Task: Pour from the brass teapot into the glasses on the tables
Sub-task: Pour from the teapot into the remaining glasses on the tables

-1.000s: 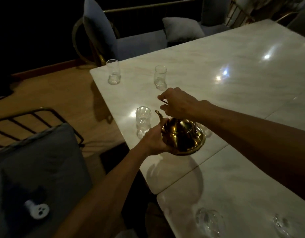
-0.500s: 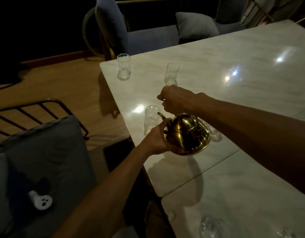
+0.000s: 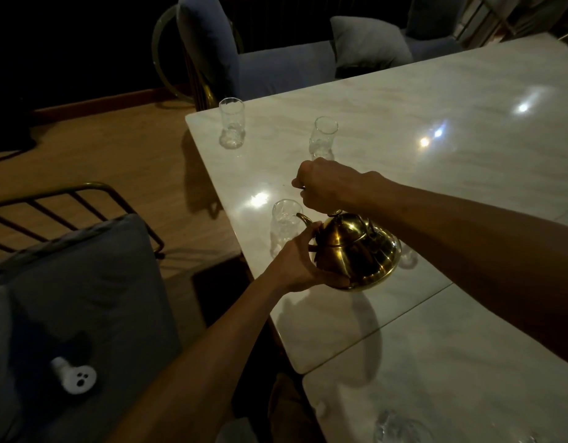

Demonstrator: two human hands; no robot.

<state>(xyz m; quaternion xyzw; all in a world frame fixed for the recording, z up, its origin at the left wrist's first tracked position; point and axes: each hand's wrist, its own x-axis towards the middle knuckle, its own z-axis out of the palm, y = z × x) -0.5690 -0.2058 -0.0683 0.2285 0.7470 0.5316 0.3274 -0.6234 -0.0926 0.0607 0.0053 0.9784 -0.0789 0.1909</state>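
1. A person is standing at a pale marble table in a dim room, holding a brass teapot in both hands, lifted just above the tabletop near its left edge.
2. The right hand is closing in a fist from above around the pot's overhead handle, which is mostly hidden inside the fingers.
3. The left hand is cupping the pot's side and base, fingers curling underneath and the thumb lying near the root of the spout.
4. The spout is pointing left and sitting right at the rim of the nearest glass. No stream is showing, and it is too dark to tell whether that glass holds liquid.
5. Two more glasses are standing farther away: one by the far left corner, one just beyond the right hand. Another glass is peeking out behind the pot.
6. A second table is butting against the first, nearer the viewer, with a glass at the bottom edge of the view.
7. Judging by this, the step in hand is the pour into the nearest glass, either starting or finishing.
8. The next move is calling for a slow tilt with the spout kept over the rim, then a level carry to another glass.
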